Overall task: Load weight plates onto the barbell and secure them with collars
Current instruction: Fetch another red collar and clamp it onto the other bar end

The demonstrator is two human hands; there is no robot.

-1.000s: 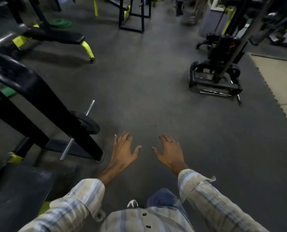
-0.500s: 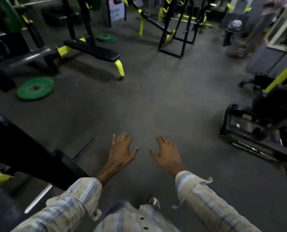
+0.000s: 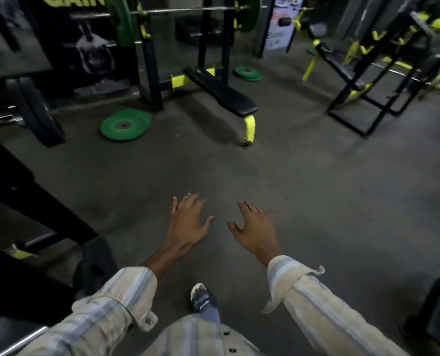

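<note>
My left hand (image 3: pixel 186 223) and my right hand (image 3: pixel 254 228) are stretched out in front of me over the dark floor, fingers spread, holding nothing. Far ahead a barbell (image 3: pixel 188 10) rests on a rack above a black bench (image 3: pixel 221 95), with a green plate (image 3: pixel 122 20) on its left end and another green plate (image 3: pixel 251 14) on its right end. Two stacked green plates (image 3: pixel 125 124) lie flat on the floor left of the bench. More green plates (image 3: pixel 248 72) lie on the floor right of it. No collars are visible.
A black machine frame (image 3: pixel 21 196) with a dark plate (image 3: pixel 95 268) on a peg stands close on my left. Big black plates (image 3: pixel 37 109) sit on another bar at far left. A black-and-yellow rack (image 3: pixel 383 73) stands at the right, another machine (image 3: pixel 439 317) at bottom right.
My view has swung left and lifted, bringing the bench, rack, barbell and floor plates nearer and more central. Both hands stay spread and empty in front of me.
</note>
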